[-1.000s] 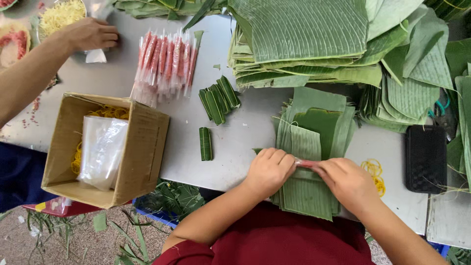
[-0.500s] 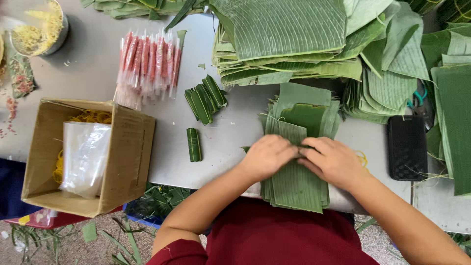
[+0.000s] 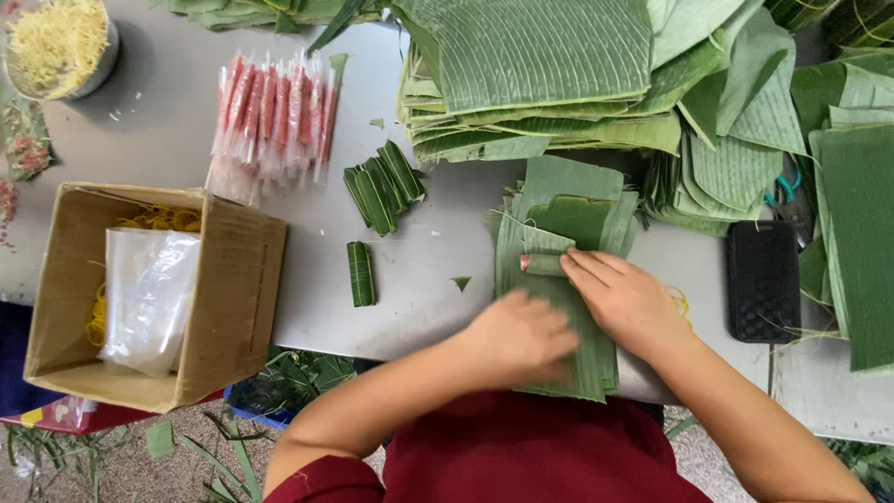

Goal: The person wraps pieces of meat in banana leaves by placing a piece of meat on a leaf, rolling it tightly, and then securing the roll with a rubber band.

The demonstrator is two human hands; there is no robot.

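Head view shows the left hand, blurred and loosely curled, resting on the near end of a leaf strip, while the right hand presses its fingers flat on a small pink roll half wrapped in leaf. Farther left lie five finished green rolls; beyond, many wrapped pink sticks and leaf stacks remain.

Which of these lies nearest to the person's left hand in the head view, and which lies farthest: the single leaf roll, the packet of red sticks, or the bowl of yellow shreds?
From the left hand:
1. The single leaf roll, just to its left on the table.
2. The packet of red sticks, farther up and left.
3. The bowl of yellow shreds, at the far top-left corner.
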